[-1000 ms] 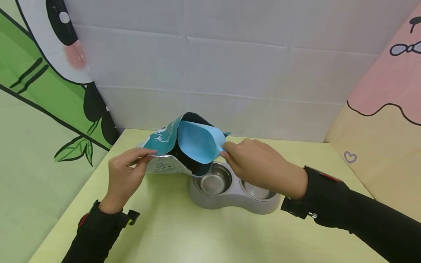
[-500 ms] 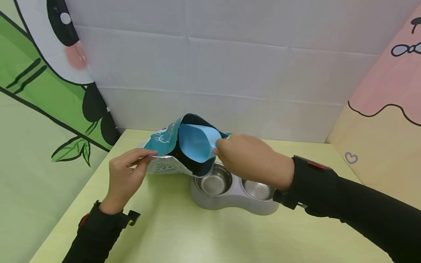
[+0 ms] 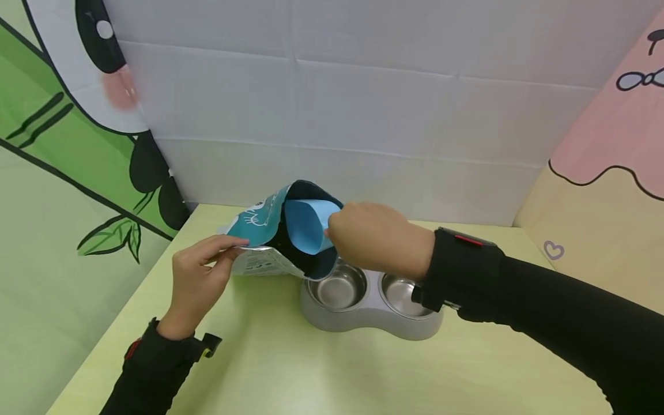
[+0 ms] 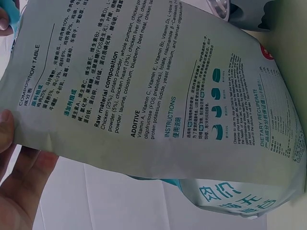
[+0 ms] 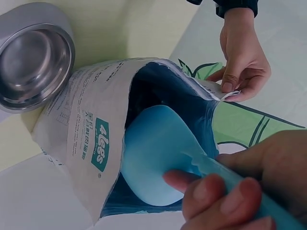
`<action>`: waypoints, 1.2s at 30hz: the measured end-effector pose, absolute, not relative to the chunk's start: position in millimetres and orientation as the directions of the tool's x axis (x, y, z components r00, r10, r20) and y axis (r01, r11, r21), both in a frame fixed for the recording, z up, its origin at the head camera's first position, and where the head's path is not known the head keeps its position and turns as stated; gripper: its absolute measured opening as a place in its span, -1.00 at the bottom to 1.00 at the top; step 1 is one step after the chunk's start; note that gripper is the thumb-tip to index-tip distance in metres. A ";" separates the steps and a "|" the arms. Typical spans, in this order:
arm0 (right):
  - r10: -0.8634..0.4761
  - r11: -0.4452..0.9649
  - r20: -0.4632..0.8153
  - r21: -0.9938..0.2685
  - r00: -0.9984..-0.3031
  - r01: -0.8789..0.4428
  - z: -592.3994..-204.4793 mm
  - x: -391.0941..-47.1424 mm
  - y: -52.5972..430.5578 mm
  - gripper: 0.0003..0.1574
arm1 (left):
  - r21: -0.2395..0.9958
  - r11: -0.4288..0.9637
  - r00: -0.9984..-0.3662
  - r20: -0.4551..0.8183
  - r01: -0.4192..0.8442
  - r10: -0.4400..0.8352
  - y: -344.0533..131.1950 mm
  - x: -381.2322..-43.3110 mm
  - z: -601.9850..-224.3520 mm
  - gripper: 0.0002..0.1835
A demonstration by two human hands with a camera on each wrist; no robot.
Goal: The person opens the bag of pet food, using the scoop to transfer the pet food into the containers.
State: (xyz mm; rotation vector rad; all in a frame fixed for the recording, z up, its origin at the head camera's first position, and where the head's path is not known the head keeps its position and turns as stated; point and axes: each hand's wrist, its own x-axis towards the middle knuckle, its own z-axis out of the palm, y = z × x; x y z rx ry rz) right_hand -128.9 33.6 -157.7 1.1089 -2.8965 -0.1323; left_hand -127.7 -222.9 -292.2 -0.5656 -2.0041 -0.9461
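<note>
A teal and white pet food bag (image 3: 261, 222) leans with its mouth facing right, its dark inside showing. My left hand (image 3: 199, 276) pinches the bag's rim at the near left corner; in the left wrist view the thumb and fingers grip the printed panel's edge. My right hand (image 3: 368, 236) grips the handle of a light blue scoop (image 3: 308, 225), whose bowl sits inside the bag's mouth. In the right wrist view the fingers curl round the scoop's handle (image 5: 230, 179). What lies deeper in the bag is hidden.
A grey double pet bowl (image 3: 358, 320) with two steel dishes stands just right of and below the bag, partly under the right forearm. The pale yellow table (image 3: 290, 374) meets a white sheet wall (image 3: 373, 109) at the back. Painted panels flank both sides.
My right hand has moved left with the scoop, pushing its bowl deeper into the bag. The left hand and the bag have hardly moved.
</note>
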 end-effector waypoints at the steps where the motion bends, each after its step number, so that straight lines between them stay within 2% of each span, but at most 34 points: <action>1: -0.669 0.740 0.003 0.094 -0.743 -0.666 -157.8 -129.2 32.8 -0.52 | 0.414 0.615 -0.556 0.830 0.671 0.048 -223.3 -127.2 -292.1 -0.70; 9: -0.666 0.739 -0.018 0.117 -0.746 -0.663 -157.8 -131.8 27.6 -0.60 | 0.389 0.600 -0.521 0.852 0.699 0.054 -225.0 -125.8 -291.8 -0.68; 17: -0.673 0.733 -0.031 0.102 -0.739 -0.672 -152.7 -132.7 17.3 -0.57 | 0.383 0.602 -0.509 0.860 0.701 0.045 -230.6 -124.8 -293.7 -0.67; 21: -0.651 0.743 -0.088 0.130 -0.754 -0.657 -148.5 -132.3 8.1 -0.61 | 0.395 0.597 -0.524 0.850 0.698 0.050 -232.7 -122.1 -292.9 -0.66; 25: -0.607 0.753 -0.156 0.202 -0.779 -0.627 -146.7 -132.0 -3.0 -0.68 | 0.396 0.593 -0.527 0.848 0.701 0.056 -234.0 -119.8 -293.0 -0.68; 30: -0.542 0.756 -0.216 0.297 -0.812 -0.584 -151.5 -133.8 -17.5 -0.67 | 0.390 0.590 -0.523 0.850 0.707 0.065 -234.9 -118.2 -294.0 -0.68; 36: -0.497 0.768 -0.275 0.302 -0.823 -0.565 -156.2 -137.0 -28.0 -0.72 | 0.398 0.593 -0.536 0.841 0.700 0.069 -236.6 -116.3 -294.6 -0.67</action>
